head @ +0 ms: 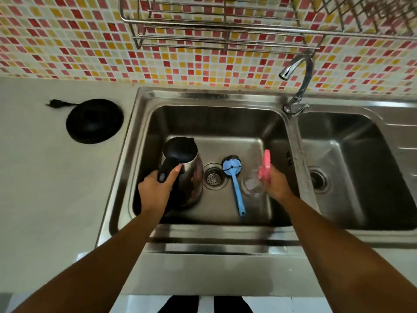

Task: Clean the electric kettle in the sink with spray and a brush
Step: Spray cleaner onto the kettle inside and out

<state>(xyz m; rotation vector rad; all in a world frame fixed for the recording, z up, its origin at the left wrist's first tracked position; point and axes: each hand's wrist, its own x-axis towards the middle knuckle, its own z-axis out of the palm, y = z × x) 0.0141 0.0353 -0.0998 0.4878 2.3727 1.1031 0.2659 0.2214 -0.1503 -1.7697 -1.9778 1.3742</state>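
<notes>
L hand (155, 188) is gripping the kettle (188, 170) by its black handle, fingers curling round it, thumb lying along the top. Kettle's standing upright in the sink (203, 96) basin, lid closed, at 9 o'clock from the drain (214, 177). R hand (276, 184) is holding the spray bottle (253, 185) at the neck, fingers wrapping it, pink head pointing to 12. Blurry, so can't tell if its base is touching the basin floor. Brush (234, 184) is lying btwn drain and bottle, head at 12, handle to 6. Kettle base (94, 120) is sitting on the table (45, 188), 9 o'clock from the sink.
</notes>
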